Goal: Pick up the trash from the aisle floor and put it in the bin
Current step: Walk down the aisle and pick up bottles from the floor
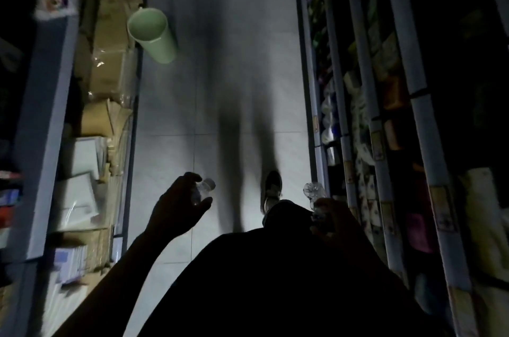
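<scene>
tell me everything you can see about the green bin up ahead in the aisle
The green bin is a pale mint, round, straight-walled container that looks like smooth plastic, with a small tab on its rim. It has no lid, and what shows of its inside looks empty. It stands on the tiled floor at the aisle's left edge, close against the cardboard boxes under the shelving. Neither hand touches it.

Hands (176, 204) with bottles (203, 189), green bin (154, 39) ahead

Two clear bottles (204, 190) (314, 194); green bin (152, 36) ahead.
</scene>
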Motion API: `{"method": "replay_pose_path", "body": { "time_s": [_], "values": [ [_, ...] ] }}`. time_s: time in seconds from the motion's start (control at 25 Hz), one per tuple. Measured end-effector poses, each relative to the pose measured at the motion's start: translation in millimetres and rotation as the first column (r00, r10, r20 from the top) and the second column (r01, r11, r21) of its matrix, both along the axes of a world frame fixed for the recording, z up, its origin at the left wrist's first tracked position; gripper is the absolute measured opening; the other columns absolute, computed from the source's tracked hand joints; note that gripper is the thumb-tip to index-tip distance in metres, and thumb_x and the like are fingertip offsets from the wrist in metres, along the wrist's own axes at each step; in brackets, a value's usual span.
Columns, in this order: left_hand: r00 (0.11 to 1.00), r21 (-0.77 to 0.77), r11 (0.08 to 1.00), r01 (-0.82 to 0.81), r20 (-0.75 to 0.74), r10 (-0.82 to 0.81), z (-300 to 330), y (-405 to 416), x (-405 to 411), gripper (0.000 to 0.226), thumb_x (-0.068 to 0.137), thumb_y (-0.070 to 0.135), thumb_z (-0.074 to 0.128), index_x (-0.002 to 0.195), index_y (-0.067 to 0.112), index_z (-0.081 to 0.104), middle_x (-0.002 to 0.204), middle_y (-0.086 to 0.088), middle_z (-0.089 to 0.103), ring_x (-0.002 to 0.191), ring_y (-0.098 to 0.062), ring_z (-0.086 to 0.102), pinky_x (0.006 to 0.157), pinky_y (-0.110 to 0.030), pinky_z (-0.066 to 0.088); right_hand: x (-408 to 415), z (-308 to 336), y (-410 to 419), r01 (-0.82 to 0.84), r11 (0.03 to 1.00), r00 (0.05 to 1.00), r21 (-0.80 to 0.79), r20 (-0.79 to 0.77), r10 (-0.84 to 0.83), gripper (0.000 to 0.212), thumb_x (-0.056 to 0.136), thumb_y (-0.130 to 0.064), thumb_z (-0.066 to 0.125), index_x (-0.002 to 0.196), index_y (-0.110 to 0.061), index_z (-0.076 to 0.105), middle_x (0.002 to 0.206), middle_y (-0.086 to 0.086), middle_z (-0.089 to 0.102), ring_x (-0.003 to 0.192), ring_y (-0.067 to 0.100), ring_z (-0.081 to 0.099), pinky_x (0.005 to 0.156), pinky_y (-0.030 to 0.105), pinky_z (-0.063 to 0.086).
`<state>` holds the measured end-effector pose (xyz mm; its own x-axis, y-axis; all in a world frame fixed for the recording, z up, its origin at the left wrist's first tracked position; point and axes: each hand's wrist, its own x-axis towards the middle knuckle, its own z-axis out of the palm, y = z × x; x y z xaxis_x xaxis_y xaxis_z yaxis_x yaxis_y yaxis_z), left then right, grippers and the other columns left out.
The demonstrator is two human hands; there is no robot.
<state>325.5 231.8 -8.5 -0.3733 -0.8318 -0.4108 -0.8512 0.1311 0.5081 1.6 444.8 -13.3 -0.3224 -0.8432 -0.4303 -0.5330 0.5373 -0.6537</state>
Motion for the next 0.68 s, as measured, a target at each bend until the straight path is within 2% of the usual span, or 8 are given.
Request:
{"method": "replay_pose_path", "body": {
  "time_s": [0.04, 0.08, 0.16, 0.32, 0.4, 0.52, 0.6, 0.68],
  "values": [
    [1.0, -0.002, 1.0, -0.018, 0.001, 0.018, 0.7, -22.8, -13.3, 0.056, 0.081, 0.046, 0.077, 0.128, 0.031, 0.05, 0.105, 0.015, 0.057, 0.087, -0.011, 0.06, 0.073, -0.032, 0.048, -19.1, 2.3, -31.8, -0.013, 1.0, 1.0, -0.002, 0.012, 0.013, 0.052, 0.075, -0.048, 0.068, 0.122, -0.058, 0.048, 0.125, -0.002, 0.057, 0.104, 0.01, 0.066, 0.085, 0.038, 0.059],
    [0.999, -0.002, 0.999, -0.04, 0.0, 0.04, 1.4, -40.6, -22.6, 0.057, 0.081, 0.047, 0.077, 0.128, 0.03, 0.05, 0.103, 0.014, 0.058, 0.086, -0.011, 0.06, 0.071, -0.031, 0.047, -34.6, 6.8, -62.3, -0.037, 0.999, 0.999, 0.003, 0.016, 0.037, 0.053, 0.075, -0.047, 0.069, 0.12, -0.063, 0.046, 0.125, -0.002, 0.057, 0.102, 0.007, 0.067, 0.085, 0.036, 0.059],
    [0.996, -0.003, 0.996, -0.092, -0.02, 0.092, 5.5, -68.2, -35.0, 0.056, 0.08, 0.047, 0.078, 0.126, 0.03, 0.051, 0.099, 0.014, 0.06, 0.085, -0.009, 0.062, 0.068, -0.027, 0.045, -59.7, 16.5, -125.3, -0.094, 0.995, 0.996, -0.029, -0.003, 0.094, 0.058, 0.078, -0.036, 0.074, 0.115, -0.068, 0.043, 0.123, -0.003, 0.057, 0.1, -0.001, 0.068, 0.082, 0.021, 0.056],
    [0.958, 0.047, 0.96, -0.277, -0.066, 0.28, 8.7, -112.5, -30.3, 0.051, 0.078, 0.043, 0.082, 0.12, 0.035, 0.054, 0.095, 0.016, 0.062, 0.081, 0.002, 0.062, 0.063, -0.016, 0.041, -84.9, 26.0, -258.7, -0.232, 0.971, 0.972, -0.066, -0.048, 0.229, 0.052, 0.083, -0.03, 0.076, 0.12, -0.052, 0.047, 0.123, -0.01, 0.055, 0.102, -0.014, 0.059, 0.081, 0.019, 0.047],
    [0.927, 0.076, 0.927, -0.367, -0.047, 0.371, 8.7, -137.0, -22.6, 0.045, 0.078, 0.041, 0.082, 0.111, 0.043, 0.052, 0.095, 0.015, 0.062, 0.08, 0.001, 0.062, 0.062, -0.018, 0.042, -88.1, 29.4, -322.2, -0.299, 0.952, 0.954, -0.059, -0.045, 0.297, 0.047, 0.084, -0.025, 0.076, 0.122, -0.041, 0.053, 0.121, -0.012, 0.054, 0.102, -0.019, 0.055, 0.079, 0.015, 0.045],
    [0.884, 0.06, 0.883, -0.466, -0.024, 0.468, -1.4, -198.5, -5.5, 0.048, 0.077, 0.039, 0.084, 0.115, 0.035, 0.055, 0.097, 0.014, 0.061, 0.08, -0.012, 0.065, 0.062, -0.025, 0.044, -84.3, 24.7, -420.0, -0.348, 0.934, 0.937, -0.082, -0.053, 0.345, 0.045, 0.082, -0.033, 0.072, 0.122, -0.043, 0.052, 0.118, -0.02, 0.051, 0.101, -0.008, 0.061, 0.082, 0.026, 0.051],
    [0.882, 0.061, 0.88, -0.471, 0.005, 0.472, -7.4, -253.3, 3.3, 0.052, 0.077, 0.038, 0.084, 0.12, 0.028, 0.056, 0.098, 0.011, 0.061, 0.082, -0.016, 0.065, 0.064, -0.029, 0.046, -78.7, 22.3, -476.9, -0.357, 0.929, 0.934, -0.096, -0.068, 0.352, 0.044, 0.082, -0.039, 0.069, 0.124, -0.04, 0.054, 0.119, -0.016, 0.053, 0.103, -0.004, 0.061, 0.085, 0.032, 0.054],
    [0.884, 0.052, 0.882, -0.467, 0.01, 0.468, -5.8, -316.6, 8.8, 0.053, 0.077, 0.04, 0.084, 0.121, 0.027, 0.056, 0.098, 0.011, 0.06, 0.083, -0.017, 0.065, 0.068, -0.032, 0.049, -68.3, 21.1, -526.7, -0.331, 0.939, 0.943, -0.097, -0.078, 0.324, 0.041, 0.084, -0.04, 0.069, 0.123, -0.039, 0.056, 0.122, -0.008, 0.056, 0.106, -0.01, 0.058, 0.089, 0.029, 0.053]
  ]
}}
